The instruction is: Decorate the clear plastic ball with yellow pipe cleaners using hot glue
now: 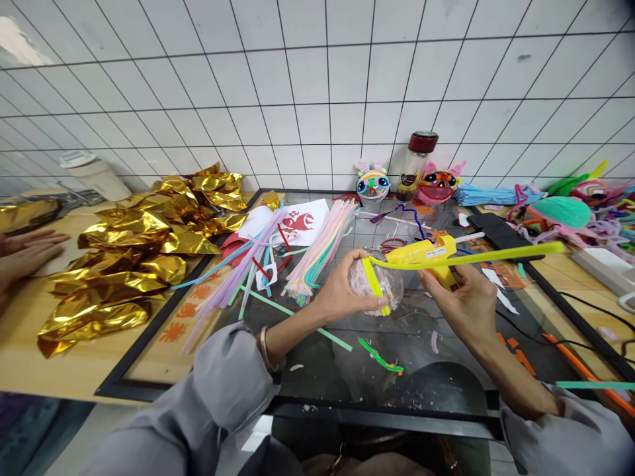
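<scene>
My left hand (342, 291) is wrapped round a clear plastic ball (384, 281) above the glass work surface (421, 370). A yellow-green pipe cleaner (476, 256) lies over the ball and stretches away to the right. My right hand (459, 294) grips a yellow hot glue gun (429, 252), its nozzle pointing left toward the ball. Both sleeves are grey, and a bracelet sits on my left wrist.
Crumpled gold foil (133, 258) covers the wooden table at left, where another person's hands (24, 254) rest. Bundles of pastel pipe cleaners (317, 254), red paper cut-outs (300, 221), a jar with a dark lid (415, 165), two painted masks (373, 184) and piles of coloured pipe cleaners (575, 211) lie behind.
</scene>
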A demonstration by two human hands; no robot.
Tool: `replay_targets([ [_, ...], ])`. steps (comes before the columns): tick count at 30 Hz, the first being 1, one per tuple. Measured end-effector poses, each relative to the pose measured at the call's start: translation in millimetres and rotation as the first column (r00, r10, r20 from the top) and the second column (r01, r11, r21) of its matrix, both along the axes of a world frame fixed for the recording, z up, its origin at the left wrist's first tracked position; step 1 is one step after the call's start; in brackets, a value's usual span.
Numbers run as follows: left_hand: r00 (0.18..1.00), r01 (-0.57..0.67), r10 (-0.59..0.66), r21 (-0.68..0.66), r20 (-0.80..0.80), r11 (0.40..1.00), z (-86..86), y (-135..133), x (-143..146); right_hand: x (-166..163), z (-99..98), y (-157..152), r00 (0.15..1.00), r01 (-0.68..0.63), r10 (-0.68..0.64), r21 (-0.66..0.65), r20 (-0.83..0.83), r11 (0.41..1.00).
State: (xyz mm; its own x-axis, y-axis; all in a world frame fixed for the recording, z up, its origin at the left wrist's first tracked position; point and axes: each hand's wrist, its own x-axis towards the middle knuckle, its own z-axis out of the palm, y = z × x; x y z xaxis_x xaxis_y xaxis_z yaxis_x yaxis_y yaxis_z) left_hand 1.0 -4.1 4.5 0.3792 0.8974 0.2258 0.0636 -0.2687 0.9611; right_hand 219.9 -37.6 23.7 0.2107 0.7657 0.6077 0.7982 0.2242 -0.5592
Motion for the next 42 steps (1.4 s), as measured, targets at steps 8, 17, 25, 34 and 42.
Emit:
replay_targets([
  [8,1.000,-0.004,0.004,0.014,0.007,1.000,-0.9,0.9,0.2,2.6,-2.6,-0.8,1.000,0.004,-0.004,-0.023,-0.010,1.000],
  [17,1.000,0.014,-0.014,0.007,0.015,1.000,-2.0,0.2,0.5,3.4,-4.4,-1.8,0.999,0.025,-0.026,0.025,0.033,0.999],
  [25,0.999,0.022,-0.021,-0.003,0.025,1.000,-0.4,-1.9,2.2,5.1,-4.9,-1.3,0.997,0.035,-0.037,0.037,0.063,0.999],
  [34,1.000,0.002,-0.002,0.021,0.011,1.000,0.3,0.8,1.2,3.9,-1.1,-2.7,0.998,0.040,-0.040,0.013,0.055,0.999],
  [42,1.000,-0.001,0.000,0.017,0.019,1.000,-1.6,2.8,0.1,2.9,-1.8,-4.5,0.996,0.059,-0.061,0.042,0.061,0.997],
])
